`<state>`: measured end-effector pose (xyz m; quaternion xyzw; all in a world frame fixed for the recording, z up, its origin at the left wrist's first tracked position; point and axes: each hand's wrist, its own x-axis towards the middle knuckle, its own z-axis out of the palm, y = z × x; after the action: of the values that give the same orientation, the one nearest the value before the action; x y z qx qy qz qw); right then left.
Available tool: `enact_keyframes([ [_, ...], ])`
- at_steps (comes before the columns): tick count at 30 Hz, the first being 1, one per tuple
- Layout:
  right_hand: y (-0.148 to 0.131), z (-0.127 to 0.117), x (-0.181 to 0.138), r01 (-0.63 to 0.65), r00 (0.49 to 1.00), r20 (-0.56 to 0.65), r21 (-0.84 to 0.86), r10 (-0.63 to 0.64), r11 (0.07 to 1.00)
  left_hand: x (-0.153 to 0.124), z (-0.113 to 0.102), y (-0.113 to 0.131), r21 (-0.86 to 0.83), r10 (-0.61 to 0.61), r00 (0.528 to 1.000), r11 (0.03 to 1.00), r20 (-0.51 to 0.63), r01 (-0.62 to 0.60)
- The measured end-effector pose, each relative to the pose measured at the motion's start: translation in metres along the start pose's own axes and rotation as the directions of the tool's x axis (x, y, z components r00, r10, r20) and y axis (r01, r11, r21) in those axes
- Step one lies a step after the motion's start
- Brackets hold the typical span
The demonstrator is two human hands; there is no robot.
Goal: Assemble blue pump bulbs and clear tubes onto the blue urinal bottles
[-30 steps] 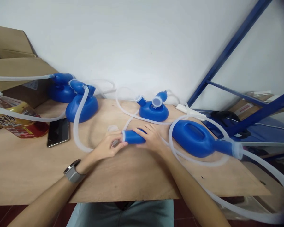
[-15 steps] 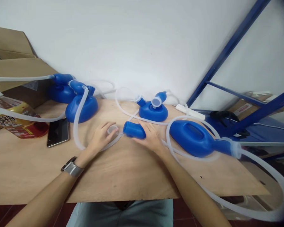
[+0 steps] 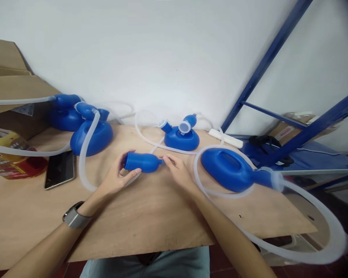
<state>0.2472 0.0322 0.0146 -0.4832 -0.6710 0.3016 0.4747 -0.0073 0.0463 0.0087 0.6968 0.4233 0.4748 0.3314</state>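
Note:
A blue plastic urinal funnel (image 3: pixel 143 162) lies sideways between my hands, its wide end to the left and its narrow nozzle to the right. My left hand (image 3: pixel 123 173) is closed around the wide end, with the thumb along the front. At the nozzle tip, the fingertips of my right hand (image 3: pixel 176 170) are pinched together. The clear cap seen earlier by my left hand is hidden. Just right of my right hand rests a blue urinal bottle (image 3: pixel 229 170) with a white tube (image 3: pixel 316 202) running from its fitted funnel.
Behind my hands stands another blue urinal bottle (image 3: pixel 182 138) with a capped neck. Further blue bottles (image 3: pixel 92 137) with tubes sit at the left, near a phone (image 3: pixel 60 170), a drink bottle (image 3: pixel 17 162) and a cardboard box (image 3: pixel 17 87). A blue metal frame (image 3: pixel 266 65) rises at the right.
The funnel has passed from my right hand into my left and turned, its nozzle now showing at the right. My right hand has shifted to the nozzle tip. The view has swung slightly.

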Motion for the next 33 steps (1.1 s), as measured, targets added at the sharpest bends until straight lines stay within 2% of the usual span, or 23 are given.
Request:
enact_keyframes([
  [3,0.006,0.001,0.006,-0.088,0.996,-0.014,0.199,0.092,0.976,0.001,-0.002,-0.001,0.027,-0.002,1.000,1.000,0.001,0.002],
  [5,0.012,0.002,0.008,-0.104,0.992,-0.036,0.270,0.118,0.957,0.000,-0.001,-0.001,0.026,-0.009,1.000,1.000,-0.007,0.009],
  [8,0.018,0.001,0.011,-0.060,0.990,-0.103,0.281,0.093,0.958,0.001,0.004,0.002,-0.020,-0.058,0.998,0.998,-0.014,0.058],
  [12,0.018,-0.001,0.013,0.007,0.980,-0.195,0.253,0.043,0.968,0.004,0.010,0.015,-0.171,-0.206,0.978,0.966,-0.042,0.196],
  [14,0.014,-0.003,0.011,0.085,0.971,-0.234,0.153,-0.048,0.984,0.006,0.011,0.022,-0.238,-0.273,0.960,0.938,-0.063,0.252],
  [16,0.011,-0.004,0.008,0.221,0.942,-0.247,-0.046,-0.226,0.974,0.007,0.012,0.027,-0.283,-0.328,0.941,0.913,-0.078,0.295],
  [18,0.010,-0.005,0.005,0.367,0.885,-0.201,-0.251,-0.420,0.895,0.006,0.011,0.027,-0.324,-0.373,0.925,0.886,-0.072,0.332],
  [20,0.011,-0.005,0.003,0.471,0.828,-0.130,-0.367,-0.545,0.802,0.006,0.011,0.025,-0.367,-0.404,0.913,0.859,-0.056,0.357],
  [23,0.015,-0.007,0.002,0.544,0.773,-0.045,-0.466,-0.632,0.698,0.006,0.010,0.021,-0.429,-0.425,0.905,0.823,-0.032,0.372],
  [27,0.014,-0.011,0.002,0.605,0.723,0.007,-0.488,-0.691,0.629,0.007,0.012,0.021,-0.500,-0.465,0.885,0.763,0.017,0.410],
  [30,0.011,-0.013,0.003,0.615,0.743,0.020,-0.418,-0.670,0.669,0.008,0.013,0.023,-0.532,-0.531,0.846,0.703,0.047,0.471],
  [33,0.013,-0.014,0.006,0.483,0.858,-0.034,-0.285,-0.513,0.828,0.009,0.012,0.026,-0.519,-0.514,0.858,0.733,0.002,0.440],
])
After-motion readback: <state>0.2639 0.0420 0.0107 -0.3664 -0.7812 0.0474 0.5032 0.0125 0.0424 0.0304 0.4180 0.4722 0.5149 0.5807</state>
